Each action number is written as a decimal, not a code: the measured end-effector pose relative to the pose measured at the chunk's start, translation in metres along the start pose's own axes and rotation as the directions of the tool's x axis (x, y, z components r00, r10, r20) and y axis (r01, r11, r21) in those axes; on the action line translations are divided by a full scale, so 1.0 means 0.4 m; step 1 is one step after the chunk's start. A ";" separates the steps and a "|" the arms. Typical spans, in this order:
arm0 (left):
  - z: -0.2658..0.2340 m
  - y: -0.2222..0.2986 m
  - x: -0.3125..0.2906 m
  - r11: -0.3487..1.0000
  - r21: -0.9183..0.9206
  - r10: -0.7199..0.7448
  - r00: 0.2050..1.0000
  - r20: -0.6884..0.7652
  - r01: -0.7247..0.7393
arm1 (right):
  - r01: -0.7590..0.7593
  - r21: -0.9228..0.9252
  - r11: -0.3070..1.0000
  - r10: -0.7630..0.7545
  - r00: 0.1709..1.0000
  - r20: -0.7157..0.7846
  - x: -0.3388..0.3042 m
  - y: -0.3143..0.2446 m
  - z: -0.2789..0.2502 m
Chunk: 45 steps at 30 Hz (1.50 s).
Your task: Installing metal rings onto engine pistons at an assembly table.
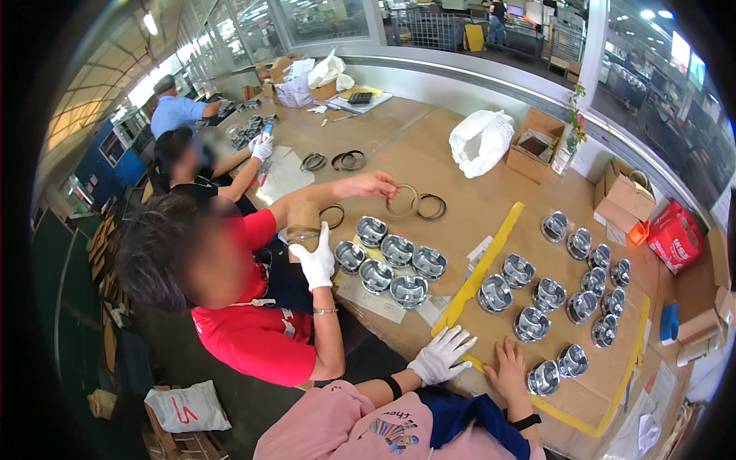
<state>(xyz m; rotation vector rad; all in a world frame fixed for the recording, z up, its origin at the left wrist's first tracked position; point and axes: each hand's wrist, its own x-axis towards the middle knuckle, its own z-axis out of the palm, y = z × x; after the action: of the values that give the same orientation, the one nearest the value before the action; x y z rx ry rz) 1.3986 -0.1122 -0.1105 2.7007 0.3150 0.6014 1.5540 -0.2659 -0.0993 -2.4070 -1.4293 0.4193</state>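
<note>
My left hand (445, 355), in a white glove, lies at the table's near edge over yellow tape, its fingers stretched out and holding nothing. Beside it my bare right hand (507, 373) rests on the brown tabletop, fingers spread, also without anything in it. Just right of that hand two shiny metal pistons (543, 378) (573, 360) stand close together. Farther off, several more pistons (532, 324) stand within the yellow-taped area (636, 349). A piston (409, 291) in a separate group stands beyond my left hand, left of the tape strip (479, 268).
At my left a person in red (261, 337) holds a brown cylinder (303, 222) and a thin ring (402, 201). Dark rings (432, 206) lie nearby. Two more people sit farther along. Cardboard boxes (622, 192), a red box (675, 238) and a white bag (481, 143) stand along the back.
</note>
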 end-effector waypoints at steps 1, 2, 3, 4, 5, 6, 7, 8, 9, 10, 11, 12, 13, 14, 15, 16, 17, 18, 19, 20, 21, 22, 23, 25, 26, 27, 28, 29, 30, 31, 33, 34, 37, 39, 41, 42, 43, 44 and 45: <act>0.000 0.001 0.001 1.000 0.001 0.000 1.000 0.002 0.000 | -0.007 0.002 1.000 0.007 1.000 0.002 -0.002 -0.001 -0.002; 0.000 0.001 0.004 1.000 0.002 0.001 1.000 0.005 -0.001 | -0.014 0.004 1.000 0.014 1.000 0.004 -0.002 -0.002 -0.003; 0.000 0.003 0.004 1.000 0.001 0.003 1.000 0.010 -0.003 | -0.013 0.004 1.000 0.013 1.000 -0.002 -0.005 -0.001 -0.002; 0.002 0.002 0.004 1.000 -0.003 -0.002 1.000 0.029 0.002 | -0.012 0.003 1.000 0.012 1.000 -0.009 -0.005 0.001 0.000; 0.005 -0.002 0.004 1.000 -0.007 -0.006 0.999 0.048 0.007 | -0.012 0.003 1.000 0.012 1.000 -0.016 -0.004 0.003 0.002; 0.005 -0.002 0.006 1.000 -0.012 -0.011 0.997 0.072 0.012 | -0.014 0.003 1.000 0.014 1.000 -0.011 -0.004 0.004 0.003; -0.001 -0.001 0.011 1.000 -0.002 -0.008 0.999 0.040 0.008 | -0.016 0.003 1.000 0.016 1.000 -0.006 -0.001 0.003 0.003; -0.006 -0.005 0.014 0.998 -0.047 -0.032 0.998 0.058 0.035 | -0.018 0.004 1.000 0.018 1.000 -0.002 0.000 0.002 0.004; -0.012 -0.011 0.020 0.994 -0.088 -0.055 0.996 0.074 0.061 | -0.010 0.000 1.000 0.010 1.000 -0.001 0.002 0.001 0.004; -0.015 -0.017 0.031 0.988 -0.128 -0.078 0.993 0.092 0.089 | 0.000 -0.003 1.000 0.000 1.000 0.000 0.004 -0.001 0.004; -0.008 -0.031 0.046 0.981 -0.171 -0.091 0.996 0.016 0.092 | 0.012 -0.006 1.000 -0.012 1.000 0.002 0.004 -0.002 0.002; -0.027 -0.029 0.073 0.979 -0.177 -0.107 0.994 -0.008 0.104 | 0.011 0.004 1.000 -0.011 1.000 0.014 0.003 0.001 -0.003; -0.056 -0.025 0.112 0.975 -0.193 -0.114 0.993 -0.033 0.106 | 0.000 0.005 1.000 0.000 1.000 0.021 0.001 0.008 -0.008; -0.089 -0.028 0.150 0.974 -0.195 -0.129 0.990 -0.058 0.115 | 0.002 0.018 1.000 -0.002 1.000 0.029 0.002 0.008 -0.014; -0.107 -0.041 0.192 0.983 -0.155 -0.113 0.989 -0.091 0.098 | -0.002 0.028 1.000 0.001 0.999 0.051 0.003 0.007 -0.023; -0.121 -0.058 0.235 0.990 -0.115 -0.098 0.988 -0.122 0.084 | -0.006 0.039 0.999 0.003 0.997 0.075 0.001 0.002 -0.037; -0.132 -0.079 0.277 0.991 -0.021 -0.134 0.989 -0.055 0.133 | -0.009 0.047 0.999 0.004 0.995 0.098 -0.001 0.000 -0.049; -0.131 -0.100 0.321 0.983 0.068 -0.169 0.986 0.009 0.168 | 0.004 0.069 0.998 -0.012 0.994 0.112 -0.006 -0.001 -0.058; -0.125 -0.126 0.359 0.959 0.168 -0.240 0.969 0.062 0.227 | 0.031 0.096 0.995 -0.043 0.991 0.124 -0.007 -0.008 -0.067; -0.104 -0.164 0.391 0.922 0.268 -0.315 0.943 0.104 0.278 | 0.059 0.121 0.991 -0.075 0.988 0.136 -0.006 -0.016 -0.077; -0.084 -0.211 0.414 0.849 0.419 -0.395 0.913 0.100 0.322 | 0.064 0.179 0.982 -0.090 0.986 0.139 -0.006 -0.030 -0.085; -0.051 -0.265 0.439 0.759 0.548 -0.467 0.880 0.084 0.351 | 0.060 0.229 0.972 -0.095 0.985 0.142 -0.012 -0.040 -0.090; -0.026 -0.305 0.469 0.696 0.620 -0.568 0.806 0.166 0.362 | 0.046 0.277 0.960 -0.088 0.986 0.143 -0.020 -0.042 -0.095; -0.027 -0.314 0.525 0.664 0.688 -0.634 0.708 0.311 0.292 | 0.016 0.312 0.950 -0.050 0.993 0.103 -0.042 -0.031 -0.103; -0.029 -0.319 0.543 0.648 0.719 -0.665 0.647 0.373 0.252 | 0.004 0.329 0.944 -0.033 0.996 0.083 -0.053 -0.024 -0.101; -0.029 -0.325 0.551 0.661 0.701 -0.687 0.592 0.421 0.268 | 0.007 0.331 0.944 -0.025 0.998 0.052 -0.067 -0.014 -0.092; -0.025 -0.328 0.552 0.650 0.699 -0.689 0.618 0.378 0.298 | -0.009 0.344 0.939 -0.008 0.999 0.049 -0.075 -0.006 -0.090; -0.012 -0.351 0.554 0.677 0.690 -0.655 0.638 0.406 0.256 | -0.023 0.356 0.934 0.007 0.999 0.047 -0.083 -0.004 -0.094; -0.004 -0.359 0.551 0.705 0.678 -0.619 0.649 0.443 0.208 | -0.047 0.373 0.927 0.029 0.998 0.054 -0.097 -0.004 -0.094; 0.004 -0.360 0.551 0.706 0.689 -0.600 0.657 0.456 0.166 | -0.054 0.374 0.926 0.038 0.998 0.049 -0.105 -0.005 -0.096; 0.010 -0.355 0.554 0.701 0.708 -0.562 0.673 0.480 0.080 | -0.066 0.377 0.924 0.057 0.998 0.034 -0.108 -0.007 -0.104; 0.018 -0.366 0.548 0.726 0.662 -0.565 0.709 0.422 0.185 | -0.064 0.394 0.917 0.059 0.998 0.025 -0.109 -0.009 -0.105; 0.004 -0.374 0.542 0.749 0.404 -0.630 0.753 0.190 0.525 | -0.073 0.448 0.891 0.081 0.997 0.002 -0.108 -0.017 -0.121; -0.041 -0.349 0.567 0.534 -0.320 -0.770 0.606 0.198 0.783 | -0.071 0.506 0.859 0.092 0.996 -0.015 -0.110 -0.022 -0.135; -0.079 -0.338 0.568 0.179 -0.779 -0.747 0.599 0.290 0.601 | -0.085 0.552 0.829 0.110 0.994 -0.012 -0.120 -0.011 -0.140; -0.097 -0.337 0.557 0.060 -0.888 -0.679 0.671 0.298 0.455 | -0.089 0.601 0.794 0.121 0.993 -0.014 -0.122 -0.008 -0.146; -0.128 -0.288 0.548 -0.102 -0.914 -0.580 0.724 0.375 0.392 | -0.104 0.646 0.757 0.147 0.989 -0.013 -0.127 -0.008 -0.155; -0.141 -0.246 0.540 -0.245 -0.876 -0.492 0.725 0.482 0.415 | -0.130 0.686 0.716 0.190 0.982 -0.012 -0.136 -0.004 -0.160; -0.167 -0.188 0.521 -0.373 -0.802 -0.387 0.707 0.592 0.467 | -0.166 0.748 0.642 0.235 0.972 0.014 -0.136 0.005 -0.155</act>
<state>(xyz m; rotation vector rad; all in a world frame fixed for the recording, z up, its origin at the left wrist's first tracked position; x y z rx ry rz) 1.5429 0.0357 -0.0066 0.7625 0.5522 0.2225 1.5553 -0.3221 -0.0387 -1.8442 -0.7108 0.7732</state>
